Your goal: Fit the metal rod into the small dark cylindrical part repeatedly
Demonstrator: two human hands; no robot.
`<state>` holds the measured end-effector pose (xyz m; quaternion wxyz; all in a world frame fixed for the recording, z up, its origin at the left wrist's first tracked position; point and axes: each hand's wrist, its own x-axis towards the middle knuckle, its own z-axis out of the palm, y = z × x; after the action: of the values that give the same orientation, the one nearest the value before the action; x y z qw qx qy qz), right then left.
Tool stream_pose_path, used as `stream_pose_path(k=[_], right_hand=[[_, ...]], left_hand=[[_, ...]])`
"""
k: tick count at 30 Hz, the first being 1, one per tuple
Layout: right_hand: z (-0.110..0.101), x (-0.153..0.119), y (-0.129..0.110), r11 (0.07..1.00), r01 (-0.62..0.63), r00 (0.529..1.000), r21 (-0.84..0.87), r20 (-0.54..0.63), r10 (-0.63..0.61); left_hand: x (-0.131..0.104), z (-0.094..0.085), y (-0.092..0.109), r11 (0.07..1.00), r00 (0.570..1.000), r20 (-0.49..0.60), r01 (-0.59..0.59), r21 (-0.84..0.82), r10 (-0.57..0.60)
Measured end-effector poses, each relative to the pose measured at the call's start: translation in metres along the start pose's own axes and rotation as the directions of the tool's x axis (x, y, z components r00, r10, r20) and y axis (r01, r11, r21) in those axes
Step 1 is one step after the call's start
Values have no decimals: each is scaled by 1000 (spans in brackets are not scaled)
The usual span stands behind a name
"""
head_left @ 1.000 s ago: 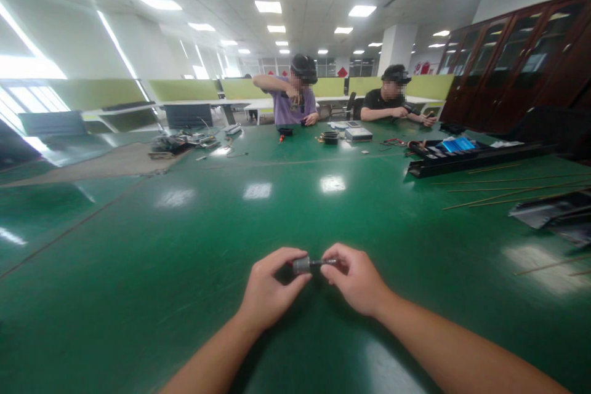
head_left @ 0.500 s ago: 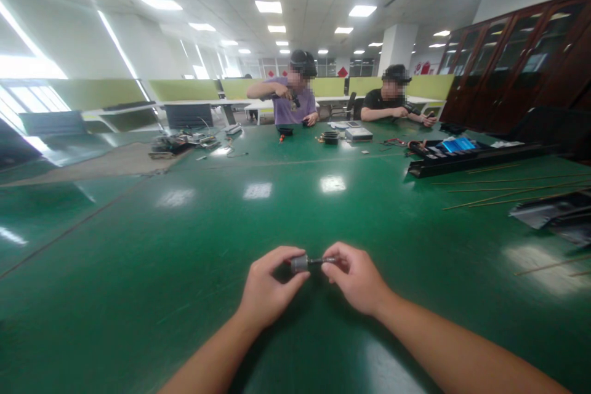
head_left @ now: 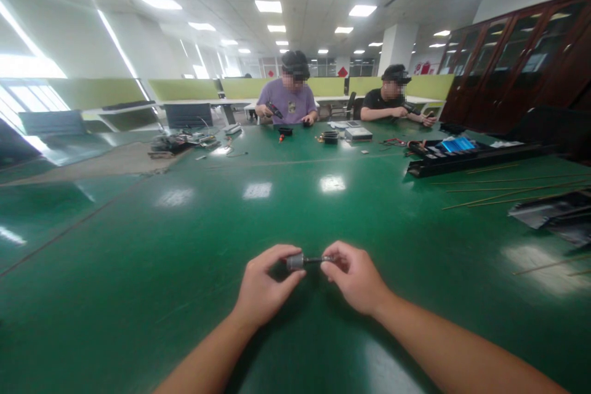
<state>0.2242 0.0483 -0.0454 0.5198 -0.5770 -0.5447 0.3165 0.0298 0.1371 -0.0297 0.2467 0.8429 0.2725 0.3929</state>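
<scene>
A small grey metal cylinder (head_left: 295, 261), which looks like a motor, is gripped between the thumb and fingers of my left hand (head_left: 265, 286). From its right end a thin dark shaft (head_left: 314, 260) runs sideways to my right hand (head_left: 355, 277). The thumb and fingers of my right hand pinch the far end of that shaft, and its tip is partly hidden by them. Both hands are low over the green table (head_left: 207, 221), near the middle of the view.
Thin rods (head_left: 508, 189) and black metal rails (head_left: 471, 160) lie at the right. Electronic parts (head_left: 175, 143) sit at the back left. Across the table, a person in purple (head_left: 293, 101) holds a power tool (head_left: 275, 109); another in black (head_left: 376, 101) sits to the right.
My left hand and the cylinder have shifted slightly left, while my right hand has barely moved. The person in purple has lowered the tool and moved it left.
</scene>
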Motion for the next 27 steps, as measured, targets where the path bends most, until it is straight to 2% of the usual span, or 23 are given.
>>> stream_pose_path(k=[27], right_hand=[[-3, 0, -2, 1000, -10, 1000, 30, -29, 11]], left_hand=[[0, -1, -1, 1000, 1000, -19, 6, 3, -6]])
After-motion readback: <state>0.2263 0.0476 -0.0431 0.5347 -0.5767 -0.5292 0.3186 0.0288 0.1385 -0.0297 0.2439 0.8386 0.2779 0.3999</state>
